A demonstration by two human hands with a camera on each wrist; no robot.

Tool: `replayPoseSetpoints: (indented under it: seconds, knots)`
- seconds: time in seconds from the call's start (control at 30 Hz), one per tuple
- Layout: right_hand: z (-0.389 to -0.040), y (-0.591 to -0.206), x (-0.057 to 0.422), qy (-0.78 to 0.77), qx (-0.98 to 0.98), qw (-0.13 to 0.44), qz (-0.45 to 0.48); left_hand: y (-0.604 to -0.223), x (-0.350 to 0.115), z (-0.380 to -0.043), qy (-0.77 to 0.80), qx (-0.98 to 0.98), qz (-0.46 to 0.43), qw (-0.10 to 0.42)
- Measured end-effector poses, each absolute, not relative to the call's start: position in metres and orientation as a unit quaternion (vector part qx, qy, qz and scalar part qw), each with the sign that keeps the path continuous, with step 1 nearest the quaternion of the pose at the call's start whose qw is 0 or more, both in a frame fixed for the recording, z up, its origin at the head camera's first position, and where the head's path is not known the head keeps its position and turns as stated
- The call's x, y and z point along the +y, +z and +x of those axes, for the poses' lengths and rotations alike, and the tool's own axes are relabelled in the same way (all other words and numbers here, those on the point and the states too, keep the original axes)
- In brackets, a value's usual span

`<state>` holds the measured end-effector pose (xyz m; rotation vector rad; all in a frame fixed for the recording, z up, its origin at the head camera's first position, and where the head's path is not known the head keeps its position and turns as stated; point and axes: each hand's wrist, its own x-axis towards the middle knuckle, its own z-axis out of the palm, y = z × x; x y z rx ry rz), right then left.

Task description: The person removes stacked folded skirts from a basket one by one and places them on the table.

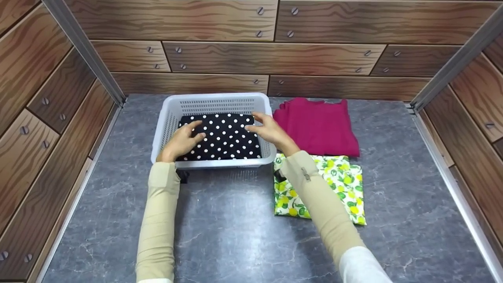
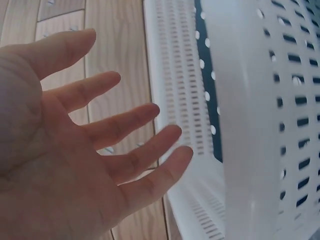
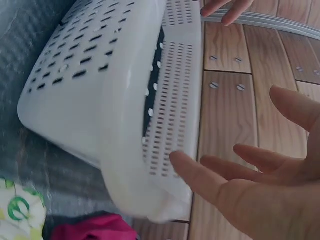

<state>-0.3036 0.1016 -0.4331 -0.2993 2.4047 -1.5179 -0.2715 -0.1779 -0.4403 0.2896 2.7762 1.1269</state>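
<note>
A folded black cloth with white polka dots (image 1: 224, 137) lies inside a white plastic basket (image 1: 216, 162) with slotted walls. Over the left part of the basket is my left hand (image 1: 181, 140), its fingers spread and nothing held. In the left wrist view that hand (image 2: 95, 135) shows an empty palm beside the basket rim (image 2: 240, 125). My right hand (image 1: 271, 131) hangs over the basket's right side, fingers apart and holding nothing. The right wrist view has its fingers (image 3: 200, 182) loosely extended above the basket (image 3: 125, 100).
To the right of the basket lies a folded magenta cloth (image 1: 318, 127). In front of it, partly under my right forearm, is a folded lemon-print cloth (image 1: 346, 188). Wood-patterned panels (image 1: 220, 57) enclose the grey marbled surface (image 1: 228, 236) at the back and sides.
</note>
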Motion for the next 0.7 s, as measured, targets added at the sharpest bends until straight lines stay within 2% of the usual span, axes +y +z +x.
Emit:
replayPoseSetpoints:
  seconds: [0.7]
  knots:
    - [-0.314, -0.464, 0.071, -0.506, 0.842, 0.185, -0.023, -0.452, -0.193, -0.292, 0.429, 0.886, 0.022, 0.175]
